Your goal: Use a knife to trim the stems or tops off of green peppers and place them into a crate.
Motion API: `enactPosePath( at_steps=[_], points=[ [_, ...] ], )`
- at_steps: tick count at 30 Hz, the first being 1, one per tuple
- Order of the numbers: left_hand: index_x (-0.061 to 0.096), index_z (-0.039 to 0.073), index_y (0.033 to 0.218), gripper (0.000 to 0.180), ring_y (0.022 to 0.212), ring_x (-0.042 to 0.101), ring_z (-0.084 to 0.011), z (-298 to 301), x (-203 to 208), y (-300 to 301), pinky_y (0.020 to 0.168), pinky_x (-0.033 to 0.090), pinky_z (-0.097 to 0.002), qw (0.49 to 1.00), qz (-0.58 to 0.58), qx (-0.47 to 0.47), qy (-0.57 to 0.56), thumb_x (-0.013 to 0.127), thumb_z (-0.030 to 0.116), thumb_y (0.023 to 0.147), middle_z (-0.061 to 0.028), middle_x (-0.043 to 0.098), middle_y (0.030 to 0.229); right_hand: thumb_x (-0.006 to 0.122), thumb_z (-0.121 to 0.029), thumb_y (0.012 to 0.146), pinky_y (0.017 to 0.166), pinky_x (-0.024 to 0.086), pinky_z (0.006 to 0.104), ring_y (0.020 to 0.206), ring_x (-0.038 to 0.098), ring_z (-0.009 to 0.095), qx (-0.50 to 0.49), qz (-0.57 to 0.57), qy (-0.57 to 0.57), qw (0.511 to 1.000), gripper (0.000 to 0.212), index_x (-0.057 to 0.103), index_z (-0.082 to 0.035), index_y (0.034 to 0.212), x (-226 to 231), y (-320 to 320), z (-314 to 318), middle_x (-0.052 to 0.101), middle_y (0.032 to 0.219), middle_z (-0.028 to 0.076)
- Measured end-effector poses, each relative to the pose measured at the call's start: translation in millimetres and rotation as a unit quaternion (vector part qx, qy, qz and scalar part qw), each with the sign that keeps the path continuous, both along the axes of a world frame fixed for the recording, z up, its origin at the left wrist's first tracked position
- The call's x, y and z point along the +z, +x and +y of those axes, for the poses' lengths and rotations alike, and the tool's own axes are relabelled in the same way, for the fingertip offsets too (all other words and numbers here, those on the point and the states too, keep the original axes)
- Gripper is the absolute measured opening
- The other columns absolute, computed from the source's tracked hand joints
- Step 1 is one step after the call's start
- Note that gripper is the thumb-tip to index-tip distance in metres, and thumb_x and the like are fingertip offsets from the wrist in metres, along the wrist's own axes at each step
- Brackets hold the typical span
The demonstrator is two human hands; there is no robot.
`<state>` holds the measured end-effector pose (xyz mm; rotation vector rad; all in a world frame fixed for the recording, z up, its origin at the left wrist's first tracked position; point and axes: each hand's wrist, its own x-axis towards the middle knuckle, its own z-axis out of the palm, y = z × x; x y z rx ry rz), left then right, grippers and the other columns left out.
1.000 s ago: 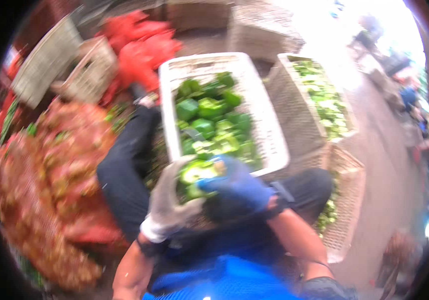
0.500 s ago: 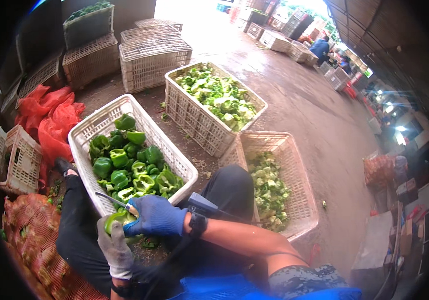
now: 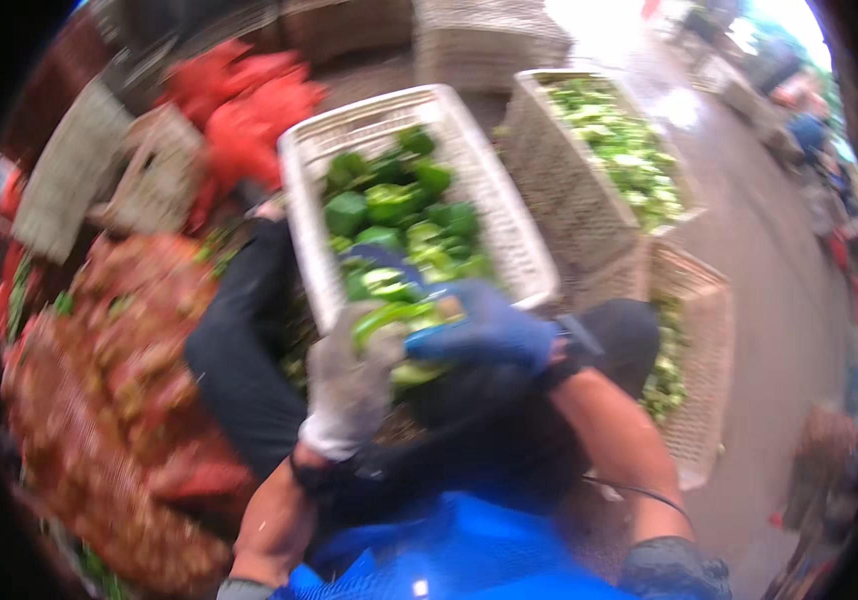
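My left hand (image 3: 347, 385), in a pale grey glove, is closed around a cut green bell pepper (image 3: 377, 322). Close beside it, my right hand (image 3: 494, 328) wears a blue glove and grips a knife (image 3: 447, 310) by its light handle. The blade points left over the pepper, smeared by motion. Pale green pieces show between the two hands. Just beyond them stands a white plastic crate (image 3: 511, 195) holding several green bell peppers (image 3: 391, 203), some of them cut open.
Two crates of pale green pepper scraps, one farther (image 3: 574, 165) and one nearer (image 3: 704, 345), stand to the right. On the left lie a filled red mesh sack (image 3: 114, 370) and crumpled red netting (image 3: 254, 105). More crates (image 3: 489, 45) stand behind.
The view has swung left, so the crates and my hands sit farther right in it. Both hands still hold the pepper and the knife. The picture is more blurred now.
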<state>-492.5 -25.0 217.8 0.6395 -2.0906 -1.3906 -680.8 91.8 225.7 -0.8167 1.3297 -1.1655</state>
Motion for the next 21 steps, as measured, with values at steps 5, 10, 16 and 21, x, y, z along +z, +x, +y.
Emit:
enactPosePath(
  at_steps=[5, 10, 16, 21],
  points=[
    [0.066, -0.003, 0.121, 0.036, 0.084, 0.064, -0.0121, -5, 1, 4, 0.079, 0.054, -0.0308, 0.994, -0.014, 0.02, 0.108, 0.068, 0.028, 0.102, -0.0076, 0.071, 0.092, 0.085, -0.023, 0.087, 0.08, 0.053, 0.0253, 0.089, 0.068, 0.008, -0.02, -0.015, 0.02, 0.999, 0.04, 0.076, -0.001, 0.119, -8, 0, -9, 0.076, 0.102, 0.002],
    [0.066, -0.003, 0.123, 0.037, 0.091, 0.065, -0.0114, -10, -11, 8, 0.084, 0.054, -0.0297, 0.991, -0.025, 0.033, 0.127, 0.068, 0.027, 0.102, -0.0077, 0.072, 0.101, 0.086, -0.027, 0.085, 0.072, 0.049, 0.0239, 0.081, 0.064, 0.006, -0.013, 0.018, 0.042, 0.999, 0.037, 0.076, -0.002, 0.111, -20, -3, -14, 0.073, 0.095, 0.0],
    [0.067, -0.003, 0.123, 0.038, 0.095, 0.065, -0.0109, -10, -17, 4, 0.088, 0.054, -0.0292, 0.984, -0.025, 0.038, 0.171, 0.068, 0.029, 0.103, -0.0075, 0.073, 0.106, 0.087, -0.033, 0.083, 0.057, 0.04, 0.0234, 0.064, 0.054, 0.004, -0.01, 0.075, 0.048, 0.996, 0.033, 0.076, -0.006, 0.097, -25, -6, -18, 0.065, 0.077, -0.005],
    [0.069, -0.003, 0.121, 0.04, 0.096, 0.07, -0.0176, -8, -17, 6, 0.087, 0.056, -0.0338, 0.985, -0.018, 0.041, 0.167, 0.068, 0.031, 0.101, -0.0139, 0.075, 0.106, 0.087, -0.031, 0.083, 0.062, 0.044, 0.0231, 0.071, 0.057, 0.004, -0.015, 0.06, 0.039, 0.997, 0.035, 0.077, -0.004, 0.102, -23, -6, -14, 0.069, 0.084, -0.003]
  ],
)
